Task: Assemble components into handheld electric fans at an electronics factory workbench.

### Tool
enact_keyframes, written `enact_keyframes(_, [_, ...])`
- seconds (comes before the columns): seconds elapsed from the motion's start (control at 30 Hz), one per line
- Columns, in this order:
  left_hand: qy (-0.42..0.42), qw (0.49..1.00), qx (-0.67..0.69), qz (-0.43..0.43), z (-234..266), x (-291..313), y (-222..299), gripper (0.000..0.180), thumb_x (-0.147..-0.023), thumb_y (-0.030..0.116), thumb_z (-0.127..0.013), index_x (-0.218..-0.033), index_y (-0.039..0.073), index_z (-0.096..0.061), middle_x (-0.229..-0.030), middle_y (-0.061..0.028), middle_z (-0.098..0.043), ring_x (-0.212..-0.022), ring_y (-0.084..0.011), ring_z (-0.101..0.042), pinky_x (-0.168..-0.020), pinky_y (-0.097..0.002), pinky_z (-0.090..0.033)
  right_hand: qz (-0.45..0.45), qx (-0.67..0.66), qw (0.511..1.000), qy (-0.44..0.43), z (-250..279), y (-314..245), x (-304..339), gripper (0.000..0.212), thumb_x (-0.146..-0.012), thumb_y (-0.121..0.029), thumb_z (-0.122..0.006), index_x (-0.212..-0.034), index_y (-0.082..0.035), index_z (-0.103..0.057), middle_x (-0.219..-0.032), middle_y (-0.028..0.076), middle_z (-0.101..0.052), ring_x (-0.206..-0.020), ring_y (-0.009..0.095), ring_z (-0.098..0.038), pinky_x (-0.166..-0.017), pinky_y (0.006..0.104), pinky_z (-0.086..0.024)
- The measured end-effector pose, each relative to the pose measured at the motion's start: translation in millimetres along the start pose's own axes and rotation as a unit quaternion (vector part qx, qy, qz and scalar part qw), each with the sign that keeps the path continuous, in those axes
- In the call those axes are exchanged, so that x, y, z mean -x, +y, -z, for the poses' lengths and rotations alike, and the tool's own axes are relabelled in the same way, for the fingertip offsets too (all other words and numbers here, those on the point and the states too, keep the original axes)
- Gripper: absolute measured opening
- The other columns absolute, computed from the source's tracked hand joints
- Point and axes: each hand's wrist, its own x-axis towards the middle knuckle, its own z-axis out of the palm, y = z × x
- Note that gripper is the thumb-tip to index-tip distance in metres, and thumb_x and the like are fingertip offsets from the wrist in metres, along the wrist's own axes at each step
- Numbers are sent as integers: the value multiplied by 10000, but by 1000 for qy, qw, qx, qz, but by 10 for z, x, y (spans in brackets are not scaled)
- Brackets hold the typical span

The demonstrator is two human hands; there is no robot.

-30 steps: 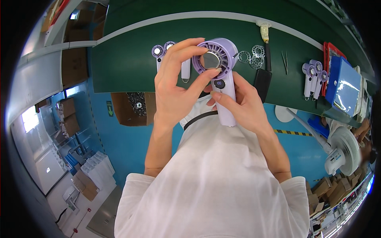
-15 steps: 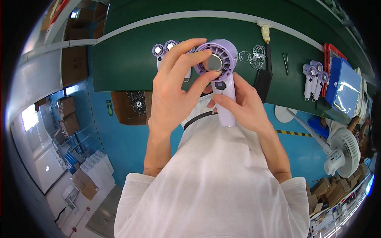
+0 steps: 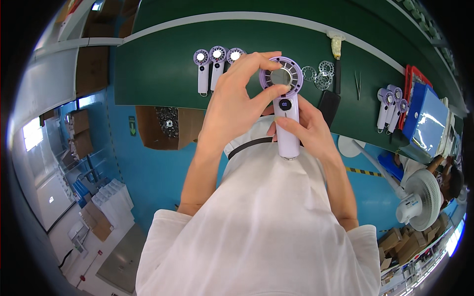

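Observation:
A light-purple handheld fan (image 3: 288, 136) is held upright before my chest, its round grille facing up at me and a small dark display lit on its neck. My right hand (image 3: 312, 129) wraps its handle, the thumb lying on the front below the display. At the fan's head, my left hand (image 3: 237, 96) pinches the silver centre disc (image 3: 281, 76) between thumb and fingers. Past my left hand, three similar fans stand in a row on the green table, the leftmost fan (image 3: 202, 74) fully visible. The third is partly covered by my left hand.
Clear plastic rings (image 3: 323, 75), a black flat object (image 3: 328, 104) and tweezers (image 3: 358, 85) lie right of the held fan. Farther right are more purple fans (image 3: 384, 109), a red tray (image 3: 417, 74) and a blue binder (image 3: 428, 111). A cardboard box (image 3: 190, 129) and a pedestal fan (image 3: 419, 200) stand below table level.
The held fan has shifted slightly right and its head now faces me more squarely. My left fingers remain on the disc. The row of fans shows more fully.

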Motion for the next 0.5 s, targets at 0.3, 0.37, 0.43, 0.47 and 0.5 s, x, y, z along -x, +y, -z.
enact_keyframes(0.3, [15, 992, -77, -100, -62, -85, -32, 303, -804, 73, -749, -1079, 61, -622, -1293, -100, -637, -1117, -274, -633, -977, -376, -470, 12, -38, 999, 16, 26, 54, -144, 436, -922, -65, -614, -1323, 12, -459, -1148, 138, -644, -893, 215, -689, -786, 345, -574])
enact_keyframes(0.37, [30, 994, -40, -102, -92, -83, -42, 309, -804, 95, -757, -1085, 70, -631, -1285, -96, -638, -1120, -285, -630, -964, -372, -480, 9, -26, 999, 25, 49, 35, -142, 431, -921, -54, -614, -1317, 13, -459, -1142, 135, -641, -902, 224, -690, -791, 346, -574])
enact_keyframes(0.43, [48, 992, -50, -106, -120, -76, -76, 316, -802, 105, -761, -1090, 74, -636, -1281, -94, -640, -1123, -280, -628, -962, -370, -482, 8, -28, 999, 25, 60, 26, -151, 429, -921, -50, -613, -1316, 12, -459, -1136, 133, -639, -907, 228, -691, -791, 347, -575])
enact_keyframes(0.47, [66, 990, -62, -109, -130, -77, -87, 322, -800, 114, -764, -1094, 77, -640, -1277, -91, -641, -1126, -275, -627, -959, -368, -483, 8, -31, 999, 26, 66, 24, -156, 427, -921, -46, -613, -1316, 12, -458, -1131, 131, -637, -913, 231, -692, -790, 348, -576])
enact_keyframes(0.5, [66, 990, -62, -109, -130, -83, -91, 322, -800, 114, -764, -1094, 77, -640, -1277, -91, -641, -1126, -275, -627, -959, -368, -483, 7, -30, 999, 26, 74, 33, -164, 427, -921, -46, -613, -1316, 12, -458, -1131, 131, -637, -913, 231, -692, -790, 348, -576])
